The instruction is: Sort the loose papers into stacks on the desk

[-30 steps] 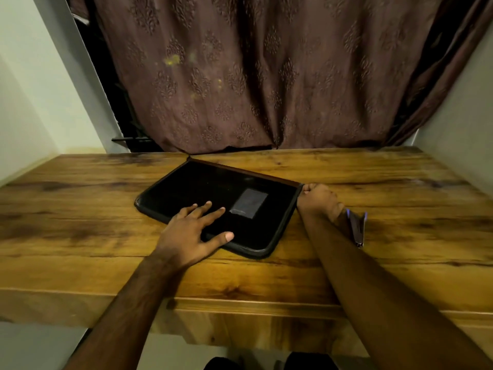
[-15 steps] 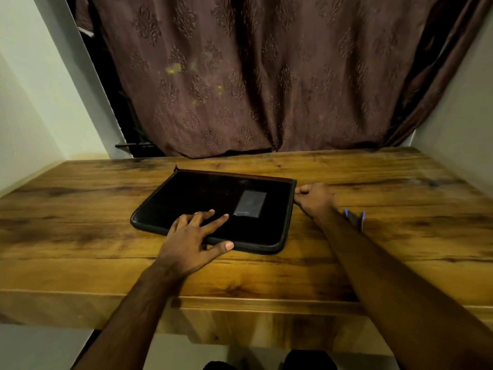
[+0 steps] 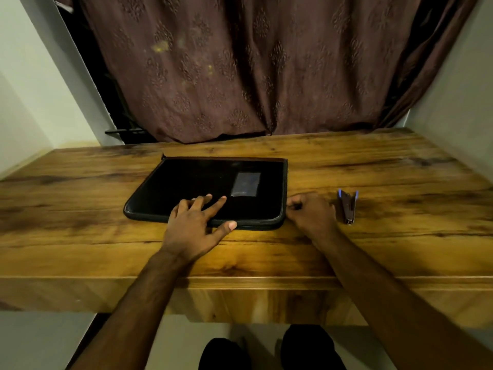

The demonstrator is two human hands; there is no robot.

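Brown curtain [image 3: 240, 70]; wooden desk [image 3: 80, 209]

Left hand [image 3: 196, 225] flat, fingers spread and straight, thumb out toward right hand [image 3: 310, 213]; right hand's fingers curled, pinching at fingertips; both forearms extended forward.

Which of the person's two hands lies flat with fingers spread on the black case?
The left hand: its straight fingers rest on the black case. The right hand is curled at the case's right edge, beside the stapler.
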